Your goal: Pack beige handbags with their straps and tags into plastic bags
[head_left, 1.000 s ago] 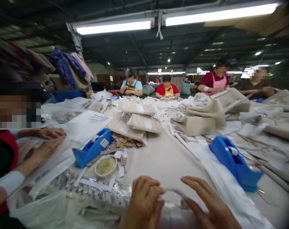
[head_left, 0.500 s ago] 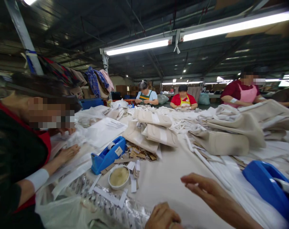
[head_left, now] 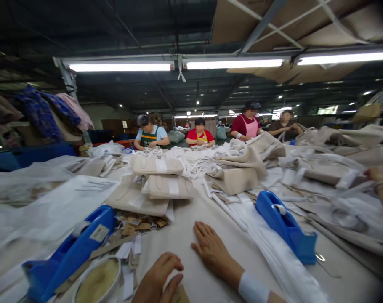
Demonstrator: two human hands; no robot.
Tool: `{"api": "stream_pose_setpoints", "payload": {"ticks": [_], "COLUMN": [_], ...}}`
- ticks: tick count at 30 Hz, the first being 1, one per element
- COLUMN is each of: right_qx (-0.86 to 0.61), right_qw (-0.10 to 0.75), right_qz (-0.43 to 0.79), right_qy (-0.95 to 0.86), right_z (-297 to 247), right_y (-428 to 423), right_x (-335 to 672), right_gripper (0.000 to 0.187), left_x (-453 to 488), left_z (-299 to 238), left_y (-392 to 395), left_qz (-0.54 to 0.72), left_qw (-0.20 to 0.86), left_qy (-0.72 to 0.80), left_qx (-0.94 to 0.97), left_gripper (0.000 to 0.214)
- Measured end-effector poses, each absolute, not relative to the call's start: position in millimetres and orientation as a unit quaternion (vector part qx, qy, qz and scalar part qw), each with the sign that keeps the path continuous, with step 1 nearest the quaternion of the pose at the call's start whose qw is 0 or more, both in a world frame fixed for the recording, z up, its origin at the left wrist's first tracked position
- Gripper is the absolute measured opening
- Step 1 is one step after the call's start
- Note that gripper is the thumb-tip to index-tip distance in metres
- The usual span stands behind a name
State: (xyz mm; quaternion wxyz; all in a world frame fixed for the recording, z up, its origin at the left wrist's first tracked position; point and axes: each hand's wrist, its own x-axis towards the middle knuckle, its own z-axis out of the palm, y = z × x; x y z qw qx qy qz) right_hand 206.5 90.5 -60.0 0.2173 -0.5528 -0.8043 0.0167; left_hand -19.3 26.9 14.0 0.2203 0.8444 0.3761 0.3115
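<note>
My right hand (head_left: 213,251) lies flat on the beige table cloth (head_left: 185,235), fingers stretched out and together, palm down, with a white cuff (head_left: 252,290) at the wrist. It holds nothing. My left hand (head_left: 158,278) is at the bottom edge, fingers curled with thumb and fingertips pressed together. A flat tan piece (head_left: 181,295) shows just under it; whether the fingers grip it I cannot tell. A small white bowl of yellowish paste (head_left: 98,280) and a blue tape dispenser (head_left: 68,252) sit just left of that hand.
A second blue tape dispenser (head_left: 284,225) stands right of my right hand beside a bundle of long white strips (head_left: 273,256). Stacked beige folded pieces (head_left: 156,181) and brown tags (head_left: 137,225) lie ahead. Several people work at the far end. Another person's hand (head_left: 381,181) shows at the right edge.
My right hand has come down from hovering to lie flat on the cloth. The view has swung right, so the person at my left is out of sight.
</note>
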Motion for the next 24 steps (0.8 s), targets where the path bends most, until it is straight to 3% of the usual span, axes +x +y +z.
{"api": "stream_pose_setpoints", "payload": {"ticks": [7, 11, 15, 17, 20, 23, 24], "right_qx": [-0.526, -0.534, -0.557, -0.573, -0.586, -0.606, -0.651], "right_qw": [0.286, 0.291, 0.317, 0.352, 0.436, 0.579, 0.572], "right_qz": [0.020, 0.018, 0.041, 0.046, 0.016, -0.114, -0.156], "right_qy": [-0.801, -0.793, -0.766, -0.739, -0.683, -0.533, -0.474], "right_z": [-54, -46, -31, -12, 27, 52, 53], "right_y": [92, 97, 108, 104, 73, 22, 7], "right_x": [208, 210, 217, 227, 261, 325, 351], "right_gripper": [0.045, 0.040, 0.017, 0.014, 0.025, 0.025, 0.025], "left_x": [64, 86, 82, 77, 75, 78, 80], "left_z": [27, -1, -29, -35, -37, -34, -33], "left_y": [111, 156, 180, 186, 186, 179, 177], "left_qz": [0.340, 0.357, 0.356, 0.348, 0.338, 0.341, 0.344], "left_qw": [0.273, 0.319, 0.323, 0.318, 0.289, 0.278, 0.280], "left_qy": [0.369, 0.372, 0.366, 0.360, 0.353, 0.350, 0.348], "left_qx": [0.821, 0.795, 0.797, 0.805, 0.823, 0.827, 0.826], "left_gripper": [0.021, 0.045, 0.063, 0.065, 0.064, 0.060, 0.056]}}
